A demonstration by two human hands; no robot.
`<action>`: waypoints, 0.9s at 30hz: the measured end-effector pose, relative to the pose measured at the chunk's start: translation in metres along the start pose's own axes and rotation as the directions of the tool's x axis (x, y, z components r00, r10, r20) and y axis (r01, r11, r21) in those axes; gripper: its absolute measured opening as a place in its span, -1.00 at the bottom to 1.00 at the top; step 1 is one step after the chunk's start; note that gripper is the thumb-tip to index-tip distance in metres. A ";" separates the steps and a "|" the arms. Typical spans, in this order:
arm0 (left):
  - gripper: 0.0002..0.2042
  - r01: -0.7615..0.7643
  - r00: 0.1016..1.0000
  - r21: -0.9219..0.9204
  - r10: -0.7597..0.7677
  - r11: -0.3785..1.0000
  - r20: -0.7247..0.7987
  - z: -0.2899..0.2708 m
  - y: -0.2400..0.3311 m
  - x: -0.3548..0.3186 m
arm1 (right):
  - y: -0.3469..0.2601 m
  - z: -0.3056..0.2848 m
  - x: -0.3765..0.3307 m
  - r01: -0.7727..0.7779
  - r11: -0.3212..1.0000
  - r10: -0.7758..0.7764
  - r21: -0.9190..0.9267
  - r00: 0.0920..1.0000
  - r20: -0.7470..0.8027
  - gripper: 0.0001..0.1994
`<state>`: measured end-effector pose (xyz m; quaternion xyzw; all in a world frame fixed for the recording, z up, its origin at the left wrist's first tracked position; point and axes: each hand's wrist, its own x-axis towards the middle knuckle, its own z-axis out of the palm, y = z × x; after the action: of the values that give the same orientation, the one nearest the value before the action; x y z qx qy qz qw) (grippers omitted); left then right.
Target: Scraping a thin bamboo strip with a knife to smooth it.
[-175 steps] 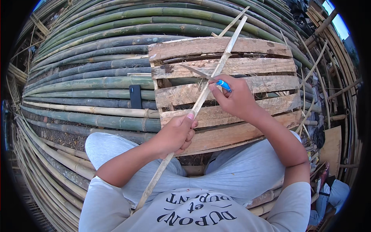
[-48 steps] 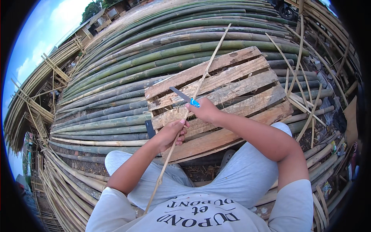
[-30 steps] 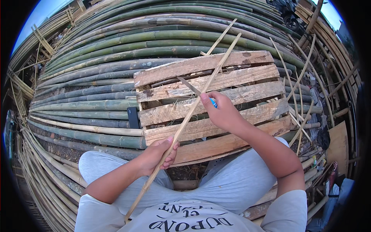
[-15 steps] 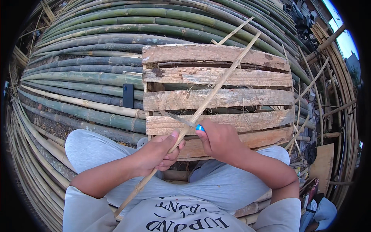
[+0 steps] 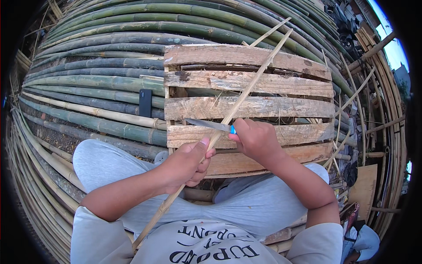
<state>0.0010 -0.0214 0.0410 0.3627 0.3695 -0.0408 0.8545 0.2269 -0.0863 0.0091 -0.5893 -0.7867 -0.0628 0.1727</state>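
A long split bamboo strip (image 5: 243, 97) slants from my lap across to the far right, over a slatted wooden crate (image 5: 193, 107). My left hand (image 5: 189, 165) is wrapped round the strip near its lower half, thumb on top. My right hand (image 5: 257, 139) grips a knife (image 5: 209, 125) by its blue handle, most of which is hidden in the fist. The blade points left and lies across the strip, just beyond my left thumb. Thin shavings (image 5: 281, 115) lie on the crate's slats.
Many green bamboo poles (image 5: 101, 89) lie side by side beyond and left of the crate. A dark phone (image 5: 145, 103) rests on them. More strips (image 5: 357, 92) lean at the right. At the lower right, part of another person (image 5: 365, 242) shows.
My right hand and the knife have moved slightly away from me along the bamboo strip, and the blade now lies flatter across it. My left hand keeps its grip.
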 end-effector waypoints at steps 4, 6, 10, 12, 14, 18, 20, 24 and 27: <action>-0.61 0.007 0.999 -0.021 -0.006 1.000 0.047 -0.003 -0.001 -0.008 | 0.034 -0.015 0.004 -0.362 0.909 0.347 -0.205 0.932 -0.103 -0.74; -0.58 0.001 0.999 -0.024 0.000 1.000 0.038 -0.003 0.001 -0.005 | 0.027 -0.017 0.002 -0.358 0.907 0.331 -0.221 0.932 -0.150 -0.73; -0.58 0.030 0.998 -0.020 -0.029 0.999 0.061 -0.003 0.002 -0.005 | -0.008 -0.005 0.001 -0.105 0.994 0.102 -0.041 0.993 -0.064 -0.74; -0.59 0.029 0.998 -0.046 -0.027 0.999 0.048 -0.004 0.000 -0.007 | 0.015 -0.001 0.010 -0.194 0.979 0.187 -0.066 0.977 -0.103 -0.73; -0.59 0.037 0.998 -0.060 -0.034 0.997 0.045 0.002 0.004 -0.011 | 0.044 -0.010 0.014 -0.298 0.945 0.285 -0.135 0.953 -0.105 -0.72; -0.62 0.041 0.998 -0.057 -0.038 0.998 0.054 -0.004 0.005 -0.003 | 0.021 -0.024 0.019 -0.356 0.925 0.349 -0.134 0.935 -0.067 -0.78; -0.62 0.045 0.997 -0.084 -0.039 0.995 0.072 -0.005 0.006 -0.005 | -0.008 -0.022 0.017 -0.207 0.977 0.210 -0.041 0.973 0.097 -0.78; -0.62 0.058 0.995 -0.089 -0.050 0.994 0.089 -0.004 0.004 -0.004 | 0.063 -0.008 0.020 -0.357 0.918 0.331 -0.174 0.930 -0.161 -0.74; -0.61 0.064 0.994 -0.093 -0.055 0.994 0.094 -0.001 0.006 -0.004 | 0.089 -0.020 0.016 -0.436 0.840 0.395 -0.321 0.899 -0.188 -0.74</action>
<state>-0.0005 -0.0170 0.0472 0.3079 0.3422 -0.0649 0.8854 0.3112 -0.0514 0.0240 -0.7627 -0.6042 -0.1985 0.1175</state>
